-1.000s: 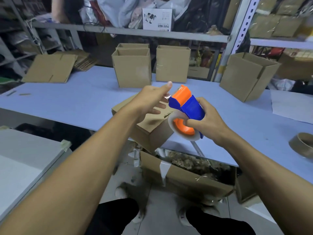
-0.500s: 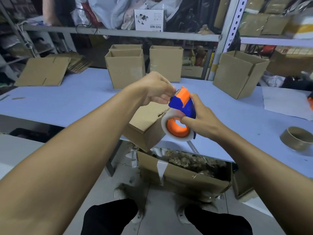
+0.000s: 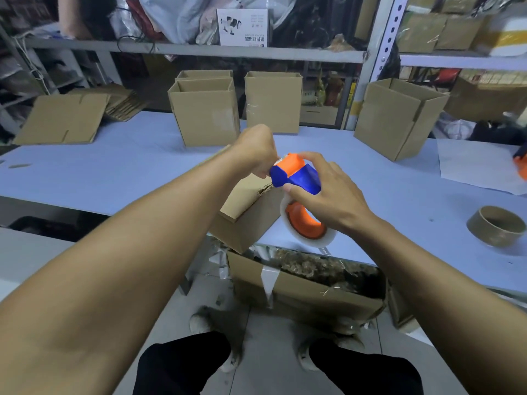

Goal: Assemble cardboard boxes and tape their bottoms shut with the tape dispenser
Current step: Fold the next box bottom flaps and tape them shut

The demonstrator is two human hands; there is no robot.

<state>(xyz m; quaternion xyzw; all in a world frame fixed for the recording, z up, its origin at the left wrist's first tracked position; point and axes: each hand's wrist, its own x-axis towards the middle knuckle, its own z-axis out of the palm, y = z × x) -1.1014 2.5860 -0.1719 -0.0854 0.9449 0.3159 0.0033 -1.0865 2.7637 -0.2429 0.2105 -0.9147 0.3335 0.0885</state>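
My right hand (image 3: 330, 195) grips the blue and orange tape dispenser (image 3: 296, 178), whose clear tape roll (image 3: 306, 226) hangs below it. At the dispenser's orange front end, my left hand (image 3: 256, 149) is closed, its fingertips pinching there; the tape end itself is too small to make out. Under both hands a small cardboard box (image 3: 248, 212) lies bottom up at the near edge of the pale blue table (image 3: 114, 172), its flaps folded shut.
Assembled open boxes stand at the back (image 3: 205, 112), (image 3: 273, 101) and at the right (image 3: 399, 118). Flat cardboard (image 3: 62, 118) lies at the back left. An empty tape core (image 3: 497, 226) sits at the right. A scrap-filled box (image 3: 308, 289) stands on the floor below.
My left hand went from open fingers near the dispenser to a closed pinch at its front end. The dispenser tilted and rose slightly in my right hand.
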